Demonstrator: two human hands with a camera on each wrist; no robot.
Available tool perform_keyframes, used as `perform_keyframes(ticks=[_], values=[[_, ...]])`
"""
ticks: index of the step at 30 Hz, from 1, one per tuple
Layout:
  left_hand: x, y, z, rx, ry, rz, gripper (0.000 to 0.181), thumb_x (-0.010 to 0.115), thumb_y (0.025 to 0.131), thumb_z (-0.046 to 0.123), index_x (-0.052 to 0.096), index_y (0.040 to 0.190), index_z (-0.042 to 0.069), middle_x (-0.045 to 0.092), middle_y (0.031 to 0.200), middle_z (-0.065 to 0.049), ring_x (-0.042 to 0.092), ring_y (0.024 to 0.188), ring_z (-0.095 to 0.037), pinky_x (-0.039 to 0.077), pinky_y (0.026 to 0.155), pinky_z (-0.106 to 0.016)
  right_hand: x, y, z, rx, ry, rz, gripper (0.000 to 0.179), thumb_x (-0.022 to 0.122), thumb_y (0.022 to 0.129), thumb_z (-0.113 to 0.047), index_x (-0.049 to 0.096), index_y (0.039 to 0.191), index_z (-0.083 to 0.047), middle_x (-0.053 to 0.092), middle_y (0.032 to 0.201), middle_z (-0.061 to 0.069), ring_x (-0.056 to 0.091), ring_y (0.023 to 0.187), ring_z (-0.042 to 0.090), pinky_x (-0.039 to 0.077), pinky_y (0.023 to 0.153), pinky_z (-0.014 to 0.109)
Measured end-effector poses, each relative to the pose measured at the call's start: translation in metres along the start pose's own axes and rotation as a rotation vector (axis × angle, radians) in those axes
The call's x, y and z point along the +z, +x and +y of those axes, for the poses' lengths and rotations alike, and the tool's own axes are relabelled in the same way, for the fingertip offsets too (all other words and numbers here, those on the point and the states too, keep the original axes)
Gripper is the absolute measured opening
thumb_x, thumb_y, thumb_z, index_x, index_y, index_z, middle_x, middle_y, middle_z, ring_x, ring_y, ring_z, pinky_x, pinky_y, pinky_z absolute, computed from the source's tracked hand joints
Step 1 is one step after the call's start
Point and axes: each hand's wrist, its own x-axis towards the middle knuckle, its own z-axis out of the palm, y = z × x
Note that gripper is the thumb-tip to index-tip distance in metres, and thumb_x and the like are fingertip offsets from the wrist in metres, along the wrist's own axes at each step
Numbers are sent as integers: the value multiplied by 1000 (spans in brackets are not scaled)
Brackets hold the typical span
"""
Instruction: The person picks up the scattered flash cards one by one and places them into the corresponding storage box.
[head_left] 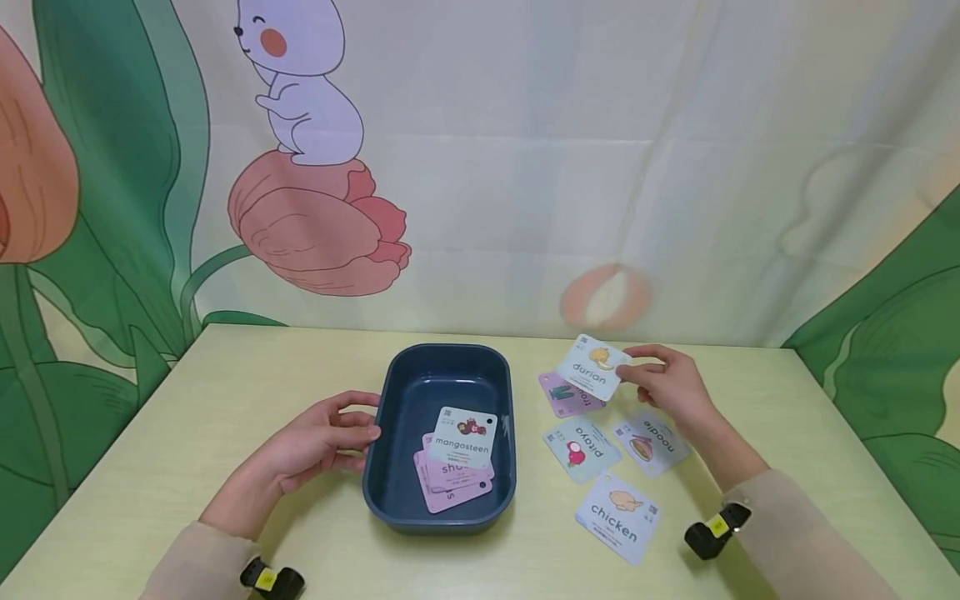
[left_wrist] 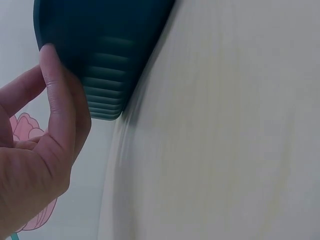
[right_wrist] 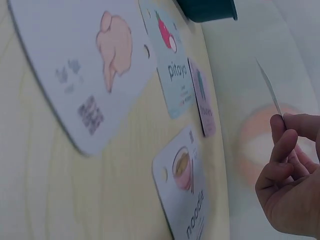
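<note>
My right hand (head_left: 667,385) pinches a light blue durian card (head_left: 590,367) by its right edge, between thumb and fingers. Seen edge-on in the right wrist view, the durian card (right_wrist: 270,90) stands off the table. In the head view it overlaps a pink card with trousers (head_left: 566,398). My left hand (head_left: 322,442) touches the left side of a dark blue tray (head_left: 372,492), relaxed fingertips (left_wrist: 49,54) at its rim and outer wall. Inside the tray lies a mangosteen card (head_left: 463,437), partly covering several pink cards (head_left: 453,498).
Right of the tray lie a pitaya card (head_left: 582,450), a noodle card (head_left: 651,444) and a chicken card (head_left: 619,518) on the pale wooden table (head_left: 285,358). Behind it hangs a printed curtain (head_left: 480,208) with flowers and a white animal.
</note>
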Motion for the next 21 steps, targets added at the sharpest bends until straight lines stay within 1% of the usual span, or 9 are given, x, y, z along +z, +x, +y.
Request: perform_keyframes(ticks=[4,9,15,19,21], values=[[0,-1,1,3,4,1,60,68,99,7,36,148,-3,62,107,-13,67,82,-22,61,76,-34,11,-1,-9,-25,-10,-32,48,75,96,-20,57,136,0,70,88,5,50,60,16,42,57,24],[1,-2,2,14,1,-7,61,67,99,7,35,149,-4,62,107,-13,67,83,-22,61,75,-34,25,-2,-21,-58,6,-75,47,75,95,-18,57,135,1,72,88,7,49,60,15,41,58,24],[0,-2,1,11,0,-1,60,67,99,7,35,149,-3,62,108,-13,68,83,-21,61,75,-34,41,-4,-33,-78,24,-123,45,76,94,-17,59,133,0,70,85,5,48,62,17,41,59,25],[0,-1,1,3,2,3,60,68,99,7,35,149,-2,63,108,-13,68,84,-22,61,76,-34,49,-5,-39,-92,17,-148,45,76,95,-18,59,133,-1,72,87,6,49,62,17,39,58,25],[0,-1,1,4,5,2,61,68,99,8,35,149,-3,63,108,-13,68,84,-22,61,76,-34,53,-6,-41,-95,15,-159,45,76,95,-19,60,133,-2,72,88,9,48,61,18,38,57,25]])
